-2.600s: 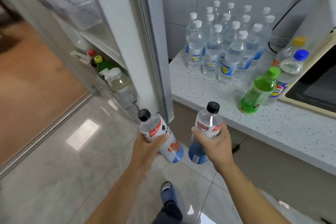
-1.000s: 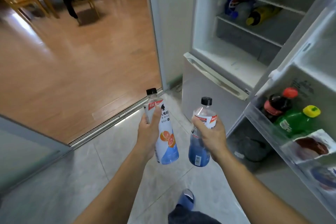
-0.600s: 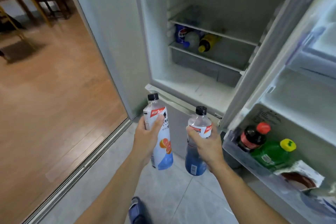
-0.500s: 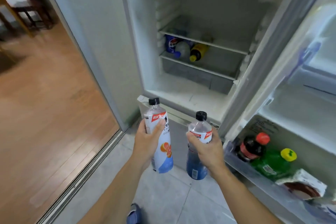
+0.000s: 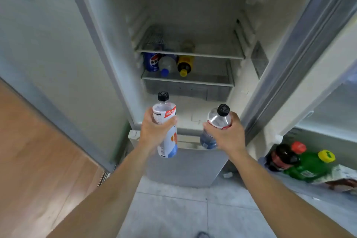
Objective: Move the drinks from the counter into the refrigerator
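Observation:
My left hand [image 5: 154, 131] grips a white-and-blue bottle with an orange print and black cap [image 5: 167, 142], held upright. A clear bottle with a blue base, red-white label and black cap [image 5: 217, 120] leans slightly in the grip of my right hand [image 5: 226, 133]. Both bottles hang in front of the open refrigerator [image 5: 193, 114], just before its lower front edge. Inside, on a low shelf [image 5: 208, 81], lie a blue cola bottle [image 5: 151, 62], a clear bottle with a blue cap [image 5: 167, 65] and a dark bottle with a yellow cap [image 5: 185, 63].
The fridge door [image 5: 328, 87] stands open on the right; its lower bin holds a dark bottle with a red cap [image 5: 284, 155], a green bottle with a yellow cap [image 5: 309, 166] and a packet. A glass sliding door frame [image 5: 58, 75] and wooden floor lie left. Grey tiles lie underfoot.
I have turned from the counter to face the open fridge and come closer. Both hands have risen with their bottles toward the fridge's lower opening.

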Demonstrator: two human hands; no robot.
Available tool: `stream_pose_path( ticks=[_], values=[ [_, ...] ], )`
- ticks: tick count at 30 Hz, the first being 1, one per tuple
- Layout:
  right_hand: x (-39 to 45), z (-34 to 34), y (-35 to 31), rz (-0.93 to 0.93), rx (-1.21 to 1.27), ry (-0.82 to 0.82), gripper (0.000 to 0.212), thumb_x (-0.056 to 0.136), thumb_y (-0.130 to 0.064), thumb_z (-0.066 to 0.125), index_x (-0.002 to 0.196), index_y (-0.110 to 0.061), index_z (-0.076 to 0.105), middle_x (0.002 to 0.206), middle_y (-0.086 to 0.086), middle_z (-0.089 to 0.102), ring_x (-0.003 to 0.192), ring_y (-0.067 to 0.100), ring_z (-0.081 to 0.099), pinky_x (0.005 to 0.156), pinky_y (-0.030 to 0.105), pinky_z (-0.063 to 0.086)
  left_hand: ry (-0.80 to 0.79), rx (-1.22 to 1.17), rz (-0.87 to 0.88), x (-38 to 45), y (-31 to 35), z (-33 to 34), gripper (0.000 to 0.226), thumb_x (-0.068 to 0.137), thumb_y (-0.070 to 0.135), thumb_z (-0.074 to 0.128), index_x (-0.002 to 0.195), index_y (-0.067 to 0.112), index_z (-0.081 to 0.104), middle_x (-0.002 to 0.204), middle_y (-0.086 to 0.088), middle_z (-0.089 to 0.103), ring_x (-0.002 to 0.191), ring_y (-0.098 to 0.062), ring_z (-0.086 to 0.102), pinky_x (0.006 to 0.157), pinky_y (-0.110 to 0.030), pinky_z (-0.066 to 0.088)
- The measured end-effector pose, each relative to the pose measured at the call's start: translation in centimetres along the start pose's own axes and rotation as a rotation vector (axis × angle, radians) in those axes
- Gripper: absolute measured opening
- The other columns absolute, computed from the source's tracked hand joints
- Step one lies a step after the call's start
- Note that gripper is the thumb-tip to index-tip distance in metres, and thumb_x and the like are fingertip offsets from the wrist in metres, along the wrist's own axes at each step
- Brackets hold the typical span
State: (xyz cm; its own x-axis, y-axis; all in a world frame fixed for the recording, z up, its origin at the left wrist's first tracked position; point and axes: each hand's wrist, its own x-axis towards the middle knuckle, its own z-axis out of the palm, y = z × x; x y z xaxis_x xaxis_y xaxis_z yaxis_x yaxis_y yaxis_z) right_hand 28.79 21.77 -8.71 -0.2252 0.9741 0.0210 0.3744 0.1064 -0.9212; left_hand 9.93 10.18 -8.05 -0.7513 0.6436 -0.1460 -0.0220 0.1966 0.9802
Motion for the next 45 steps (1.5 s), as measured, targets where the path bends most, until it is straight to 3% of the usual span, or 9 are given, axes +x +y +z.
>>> stream_pose_path(
  ticks=[5, 14, 19, 26, 30, 33, 36, 41, 45],
  values=[
    [3.3, 1.3, -0.3, 0.086, -0.031, 0.017, 0.058, 0.053, -0.062, 0.079, 0.101, -0.044, 0.052, 0.091, -0.024, 0.061, 0.082, 0.0, 0.059, 0.063, 0.019, 0.044, -0.072, 0.045, -0.032, 4.2, -0.1, 1.0, 0.063, 0.058, 0.04, 0.085, 0.113, 0.025, 0.058, 0.095, 0.0, 0.074, 0.084, -0.022, 0.074, 0.073, -0.043, 0.063],
    [9.2, 3.3, 0.0, 0.112, -0.071, 0.009, 0.055, 0.057, -0.055, 0.082, 0.1, -0.04, 0.051, 0.096, -0.016, 0.062, 0.086, 0.011, 0.061, 0.071, 0.03, 0.049, -0.038, 0.176, 0.002, 10.3, 0.1, 3.7, 0.052, 0.06, 0.03, 0.091, 0.093, 0.037, 0.051, 0.091, 0.012, 0.065, 0.08, -0.005, 0.065, 0.059, -0.019, 0.048],
    [11.7, 4.3, 0.5, 0.11, -0.149, 0.009, 0.06, 0.06, -0.051, 0.084, 0.107, -0.041, 0.048, 0.106, -0.013, 0.059, 0.095, 0.017, 0.06, 0.079, 0.035, 0.053, -0.063, 0.174, -0.01, 12.3, -0.8, 4.5, 0.066, 0.062, 0.024, 0.091, 0.111, 0.036, 0.049, 0.1, 0.016, 0.062, 0.09, -0.005, 0.062, 0.067, -0.024, 0.051],
    [13.1, 4.8, 0.4, 0.181, -0.273, -0.048, 0.063, 0.066, -0.052, 0.081, 0.117, -0.037, 0.046, 0.11, -0.014, 0.053, 0.095, 0.014, 0.054, 0.064, 0.023, 0.042, -0.19, 0.314, -0.027, 15.1, -1.2, 4.9, 0.071, 0.062, 0.027, 0.09, 0.122, 0.03, 0.051, 0.109, 0.007, 0.065, 0.101, -0.018, 0.063, 0.085, -0.037, 0.054],
    [13.8, 4.5, -1.2, 0.159, -0.35, -0.022, 0.065, 0.071, -0.054, 0.077, 0.125, -0.033, 0.046, 0.118, -0.009, 0.062, 0.099, 0.018, 0.064, 0.076, 0.034, 0.057, -0.313, 0.504, 0.06, 16.2, 0.8, 4.7, 0.085, 0.07, 0.03, 0.085, 0.138, 0.038, 0.034, 0.114, 0.01, 0.053, 0.104, -0.016, 0.054, 0.083, -0.03, 0.044],
    [14.7, 4.1, -3.9, 0.085, -0.535, -0.01, 0.062, 0.077, -0.069, 0.062, 0.124, -0.03, 0.054, 0.109, -0.004, 0.067, 0.084, 0.019, 0.063, 0.071, 0.033, 0.056, -0.426, 0.767, 0.181, 17.1, 3.8, 4.8, 0.064, 0.076, 0.044, 0.079, 0.131, 0.033, 0.048, 0.114, 0.011, 0.058, 0.1, -0.013, 0.056, 0.081, -0.028, 0.047],
    [15.3, 4.4, -5.7, 0.055, -0.749, -0.116, 0.059, 0.083, -0.059, 0.061, 0.128, -0.022, 0.053, 0.113, 0.006, 0.069, 0.088, 0.029, 0.069, 0.073, 0.039, 0.06, -0.488, 1.042, 0.223, 17.6, 6.4, 4.7, 0.032, 0.081, 0.05, 0.066, 0.104, 0.028, 0.061, 0.105, 0.001, 0.069, 0.084, -0.016, 0.065, 0.069, -0.031, 0.057],
    [14.0, 4.6, -6.7, 0.171, -0.814, -0.17, 0.06, 0.085, -0.043, 0.056, 0.134, -0.011, 0.045, 0.111, 0.014, 0.064, 0.078, 0.03, 0.066, 0.065, 0.037, 0.06, -0.603, 1.137, 0.035, 16.7, 7.9, 3.3, 0.027, 0.088, 0.044, 0.056, 0.11, 0.028, 0.056, 0.101, -0.003, 0.068, 0.058, -0.02, 0.074, 0.052, -0.028, 0.06],
    [12.5, 4.1, -5.8, 0.416, -0.608, -0.261, 0.061, 0.091, -0.051, 0.06, 0.137, -0.012, 0.049, 0.104, 0.019, 0.066, 0.064, 0.029, 0.073, 0.054, 0.037, 0.062, -0.69, 0.801, -0.253, 15.8, 7.5, 1.5, 0.034, 0.087, 0.051, 0.068, 0.111, 0.029, 0.057, 0.1, -0.003, 0.062, 0.064, -0.022, 0.075, 0.052, -0.027, 0.058]
  ],
)
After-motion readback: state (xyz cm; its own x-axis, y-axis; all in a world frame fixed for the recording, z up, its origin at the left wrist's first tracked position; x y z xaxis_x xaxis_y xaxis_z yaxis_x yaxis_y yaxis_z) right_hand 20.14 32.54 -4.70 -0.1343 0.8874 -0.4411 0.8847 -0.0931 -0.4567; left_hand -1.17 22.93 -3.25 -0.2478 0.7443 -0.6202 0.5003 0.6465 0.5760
